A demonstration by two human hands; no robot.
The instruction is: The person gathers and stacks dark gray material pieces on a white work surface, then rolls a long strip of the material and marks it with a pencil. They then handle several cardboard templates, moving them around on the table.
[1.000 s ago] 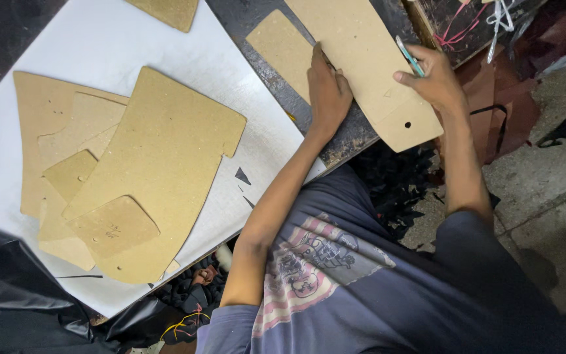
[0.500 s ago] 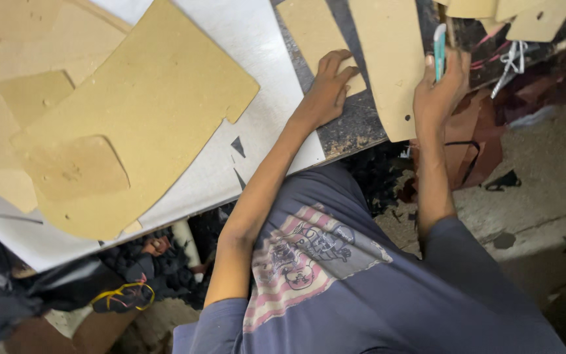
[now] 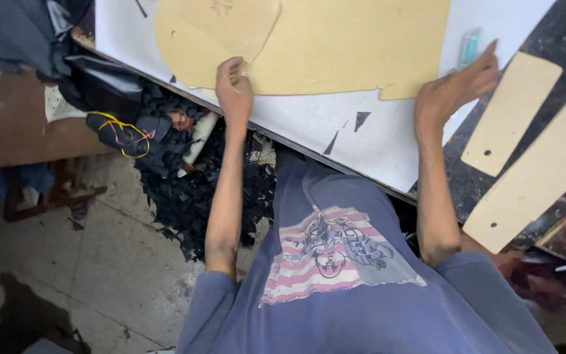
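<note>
While the left hand (image 3: 234,88) grips its edge, the cardboard pattern (image 3: 335,46) lies above.

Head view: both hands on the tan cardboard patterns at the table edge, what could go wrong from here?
1. The left hand pinches the tan cardboard patterns near the edge of the white sheet; a tug could shift the stack out of alignment or slide it off.
2. The right hand lies beside a small teal tool; a sweep might knock it away.
3. Black scraps litter the floor below, so anything dropped could get lost.
</note>
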